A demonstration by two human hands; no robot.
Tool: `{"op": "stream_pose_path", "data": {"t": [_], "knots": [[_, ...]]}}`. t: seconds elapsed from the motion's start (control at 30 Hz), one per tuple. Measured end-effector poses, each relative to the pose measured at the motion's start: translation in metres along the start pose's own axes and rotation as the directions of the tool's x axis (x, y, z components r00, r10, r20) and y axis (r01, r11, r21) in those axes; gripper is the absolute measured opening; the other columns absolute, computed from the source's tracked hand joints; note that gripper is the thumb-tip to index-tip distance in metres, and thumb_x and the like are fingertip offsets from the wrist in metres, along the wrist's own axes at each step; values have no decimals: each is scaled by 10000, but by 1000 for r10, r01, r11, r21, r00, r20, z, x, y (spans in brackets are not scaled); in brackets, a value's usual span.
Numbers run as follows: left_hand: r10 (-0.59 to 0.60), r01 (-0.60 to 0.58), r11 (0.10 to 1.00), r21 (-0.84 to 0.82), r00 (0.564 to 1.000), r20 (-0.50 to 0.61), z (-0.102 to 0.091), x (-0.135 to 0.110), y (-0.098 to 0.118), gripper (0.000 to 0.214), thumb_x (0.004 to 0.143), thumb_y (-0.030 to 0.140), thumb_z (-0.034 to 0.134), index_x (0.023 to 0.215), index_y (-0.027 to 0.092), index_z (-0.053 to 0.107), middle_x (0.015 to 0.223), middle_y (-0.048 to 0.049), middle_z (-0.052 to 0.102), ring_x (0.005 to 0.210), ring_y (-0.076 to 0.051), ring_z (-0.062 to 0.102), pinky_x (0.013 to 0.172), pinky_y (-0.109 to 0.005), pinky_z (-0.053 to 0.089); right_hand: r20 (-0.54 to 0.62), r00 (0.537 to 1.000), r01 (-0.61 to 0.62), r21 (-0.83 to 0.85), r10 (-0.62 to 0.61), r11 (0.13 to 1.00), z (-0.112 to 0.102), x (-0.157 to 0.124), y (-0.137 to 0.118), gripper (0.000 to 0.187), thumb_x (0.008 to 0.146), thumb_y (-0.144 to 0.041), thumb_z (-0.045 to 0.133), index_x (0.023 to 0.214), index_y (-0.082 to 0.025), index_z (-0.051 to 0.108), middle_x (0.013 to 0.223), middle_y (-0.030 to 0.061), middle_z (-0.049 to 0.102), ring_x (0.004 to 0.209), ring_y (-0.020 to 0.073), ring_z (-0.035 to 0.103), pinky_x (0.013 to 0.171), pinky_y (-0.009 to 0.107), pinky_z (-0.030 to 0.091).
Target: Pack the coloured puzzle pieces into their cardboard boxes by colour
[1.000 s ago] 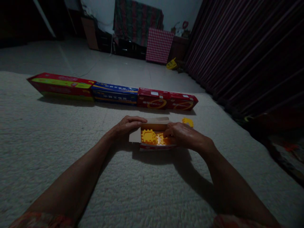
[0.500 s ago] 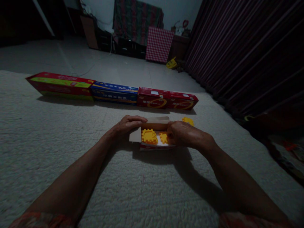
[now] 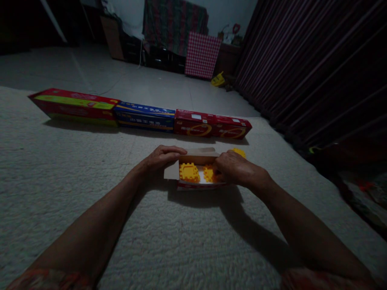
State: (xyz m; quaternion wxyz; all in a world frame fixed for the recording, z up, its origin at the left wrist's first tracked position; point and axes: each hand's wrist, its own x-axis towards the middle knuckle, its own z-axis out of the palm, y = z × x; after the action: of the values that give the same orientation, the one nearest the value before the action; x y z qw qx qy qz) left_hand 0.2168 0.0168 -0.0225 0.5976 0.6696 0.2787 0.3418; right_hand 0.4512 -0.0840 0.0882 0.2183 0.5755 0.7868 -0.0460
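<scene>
A small open cardboard box [image 3: 196, 186] lies in front of me with its flaps folded out. My left hand [image 3: 160, 158] holds the box at its back left corner, with thumb and fingers closed about the edge. Inside, on the left, several yellow square interlocking pieces with toothed edges [image 3: 188, 172] are stacked. My right hand [image 3: 231, 166] reaches into the right side of the box, fingers closed on another yellow interlocking piece [image 3: 208, 173], which they partly cover. One more yellow piece [image 3: 239, 152] rests behind my right hand, partly hidden by it.
Beyond the box, a row of cartons stands end to end: a red and green one [image 3: 75, 108], a blue one [image 3: 145, 117] and two red ones [image 3: 195, 124]. All rest on a pale quilted cover [image 3: 187, 241]. A dark pleated curtain [image 3: 296, 60] hangs at the right.
The view has shifted slightly. Both hands stay almost in place, and the right fingers remain on the yellow piece in the box.
</scene>
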Motion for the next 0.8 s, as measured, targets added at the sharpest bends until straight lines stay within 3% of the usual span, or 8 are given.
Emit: {"op": "stream_pose_path", "data": {"t": [0.2, 0.8], "knots": [[-2, 2, 1000, 11, 1000, 13, -1, 0, 2, 303, 728, 523, 807, 909, 282, 843, 1151, -71, 782, 1188, -342, 630, 1117, -528, 405, -28, 999, 24, -27, -25, 999, 6, 2, 0, 175, 871, -145, 613, 873, -159, 787, 755, 96, 725, 771, 201, 659, 724, 300, 429], [29, -30, 999, 40, 999, 44, -4, 2, 0, 288, 753, 497, 799, 923, 268, 841, 1151, -80, 781, 1186, -338, 641, 1104, -516, 425, -59, 998, -17, 45, 20, 999, 16, 7, 2, 223, 908, -189, 614, 1044, -127, 779, 838, 143, 739, 833, 225, 695, 795, 326, 498]]}}
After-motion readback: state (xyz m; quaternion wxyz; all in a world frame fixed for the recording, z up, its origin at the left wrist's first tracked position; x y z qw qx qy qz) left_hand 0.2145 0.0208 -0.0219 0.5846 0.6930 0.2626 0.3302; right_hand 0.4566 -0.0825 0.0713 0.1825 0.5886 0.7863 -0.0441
